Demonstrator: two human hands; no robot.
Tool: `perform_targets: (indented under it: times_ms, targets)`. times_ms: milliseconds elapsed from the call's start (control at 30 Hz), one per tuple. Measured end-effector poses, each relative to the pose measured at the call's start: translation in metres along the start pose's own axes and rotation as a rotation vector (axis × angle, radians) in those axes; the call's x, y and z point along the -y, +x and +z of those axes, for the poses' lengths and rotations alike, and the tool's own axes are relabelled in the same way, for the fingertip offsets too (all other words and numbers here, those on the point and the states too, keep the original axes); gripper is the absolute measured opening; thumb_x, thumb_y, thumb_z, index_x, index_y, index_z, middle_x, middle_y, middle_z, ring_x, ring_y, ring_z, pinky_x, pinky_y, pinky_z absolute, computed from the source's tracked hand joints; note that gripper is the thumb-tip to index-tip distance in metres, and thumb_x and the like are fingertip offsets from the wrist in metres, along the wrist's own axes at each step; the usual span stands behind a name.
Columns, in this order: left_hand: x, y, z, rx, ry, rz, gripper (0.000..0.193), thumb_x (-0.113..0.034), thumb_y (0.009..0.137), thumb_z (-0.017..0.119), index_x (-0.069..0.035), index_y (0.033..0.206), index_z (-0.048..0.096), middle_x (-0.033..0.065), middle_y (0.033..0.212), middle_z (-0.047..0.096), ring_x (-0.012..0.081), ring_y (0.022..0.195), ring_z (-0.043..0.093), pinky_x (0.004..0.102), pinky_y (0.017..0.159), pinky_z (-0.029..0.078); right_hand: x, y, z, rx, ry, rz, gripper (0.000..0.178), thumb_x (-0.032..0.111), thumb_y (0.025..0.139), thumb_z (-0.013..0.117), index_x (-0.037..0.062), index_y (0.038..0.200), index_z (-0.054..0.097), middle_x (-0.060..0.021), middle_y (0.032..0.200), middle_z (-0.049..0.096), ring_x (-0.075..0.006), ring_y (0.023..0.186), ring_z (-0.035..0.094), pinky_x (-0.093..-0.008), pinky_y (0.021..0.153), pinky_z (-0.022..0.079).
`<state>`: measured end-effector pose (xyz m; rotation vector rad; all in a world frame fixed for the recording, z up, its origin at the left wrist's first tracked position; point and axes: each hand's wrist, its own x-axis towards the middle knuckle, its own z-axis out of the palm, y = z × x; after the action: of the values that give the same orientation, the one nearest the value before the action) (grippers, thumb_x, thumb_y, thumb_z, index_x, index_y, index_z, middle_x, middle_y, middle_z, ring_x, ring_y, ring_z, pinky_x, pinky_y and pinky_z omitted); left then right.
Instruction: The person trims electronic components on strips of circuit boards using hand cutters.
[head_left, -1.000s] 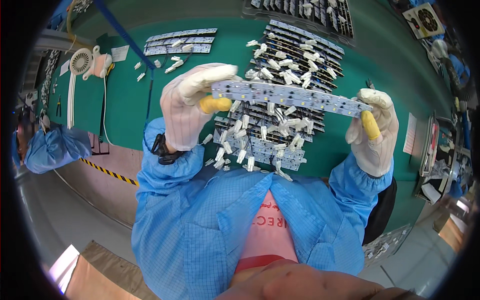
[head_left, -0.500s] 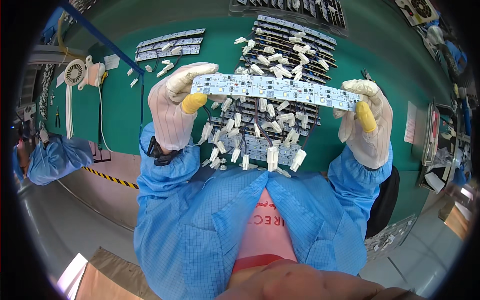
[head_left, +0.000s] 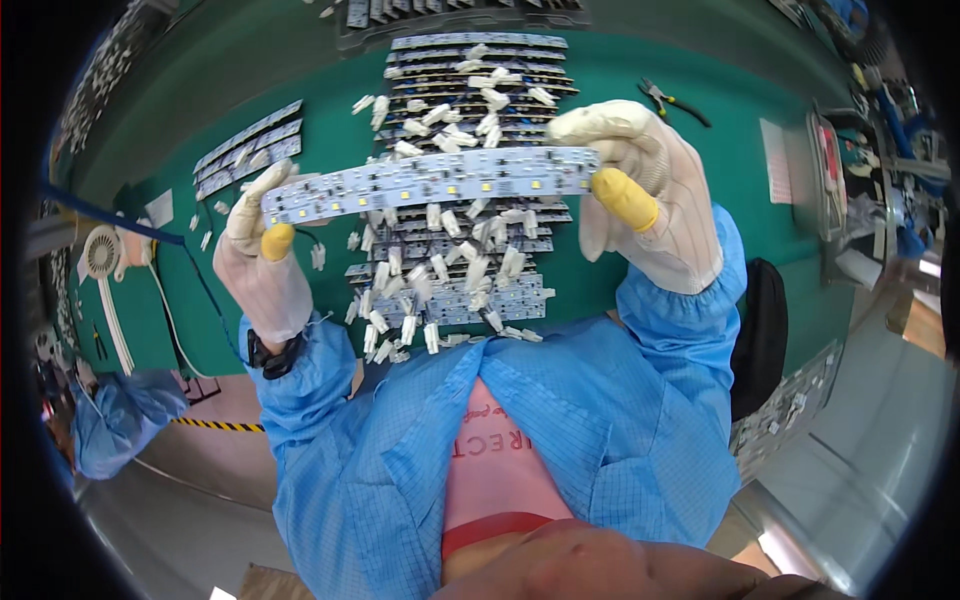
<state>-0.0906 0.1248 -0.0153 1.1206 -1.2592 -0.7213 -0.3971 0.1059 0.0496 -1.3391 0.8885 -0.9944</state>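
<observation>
Green worktop: a mat-like surface under the boards, its edges curved by the lens.
White-and-pink fan: at far left, beside pale strips.
Three boards: laid side by side, apart from the main array.
Left hand: gloved, with a yellow thumb cover, pinching the raised strip's left end.
Raised LED strip: held above the worktop between both hands, chip-studded face showing, right end a little higher.
Handling: probably light, thin and fairly stiff, yet able to flex; whether its bow is real or lens distortion, I cannot tell. Chips and solder look fragile; smooth faces may slip against glove fabric.
Best hold: both ends or the long edges, clear of components, without twisting.
Board array: rows below the strip, scattered with white connectors.
Right hand: gloved, yellow-covered thumb gripping the strip's right end.
Pliers: lying beyond the right hand.
</observation>
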Motion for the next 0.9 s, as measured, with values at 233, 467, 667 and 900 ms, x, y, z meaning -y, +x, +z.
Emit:
perform_targets:
  times_ms: [233,467,667,900]
  targets:
    - [-0.014,0.005,-0.001,0.118,0.261,-0.16,0.045,-0.037,0.093,0.056,0.0,0.118,0.06,0.009,0.083,0.069,0.0129,0.076,0.065,0.0202,0.067,0.047,0.001,-0.002,-0.001,0.035,0.131,0.054,0.047,0.03,0.088,0.064,-0.004,0.117,0.05,-0.0137,0.1,0.064,-0.0094,0.053,0.06,-0.0168,0.043,0.046]
    - [-0.017,-0.002,0.004,0.016,-0.004,-0.094,0.045,-0.022,0.084,0.068,0.006,0.118,0.058,0.0134,0.094,0.067,0.0162,0.074,0.066,0.0207,0.06,0.05,0.0,-0.001,-0.002,-0.056,-0.05,-0.002,0.032,0.014,0.084,0.057,0.003,0.114,0.054,-0.0082,0.084,0.063,-0.0092,0.051,0.056,-0.0199,0.042,0.04]
    - [-0.032,-0.004,0.008,0.039,-0.026,-0.104,0.037,-0.014,0.086,0.064,0.007,0.116,0.058,0.015,0.099,0.066,0.0167,0.07,0.066,0.0219,0.062,0.051,-0.009,0.008,-0.001,-0.055,0.086,-0.008,0.042,0.024,0.083,0.062,-0.0011,0.116,0.053,-0.0062,0.077,0.061,-0.0093,0.048,0.051,-0.0197,0.044,0.036]
    - [-0.051,-0.002,0.004,0.16,0.187,-0.091,0.038,-0.021,0.085,0.066,0.004,0.113,0.06,0.0127,0.089,0.067,0.0147,0.067,0.066,0.0188,0.052,0.048,-0.018,0.018,-0.01,-0.015,0.068,0.054,0.08,0.052,0.073,0.074,-0.0062,0.121,0.046,-0.0013,0.067,0.057,-0.0039,0.05,0.048,-0.0149,0.052,0.037]
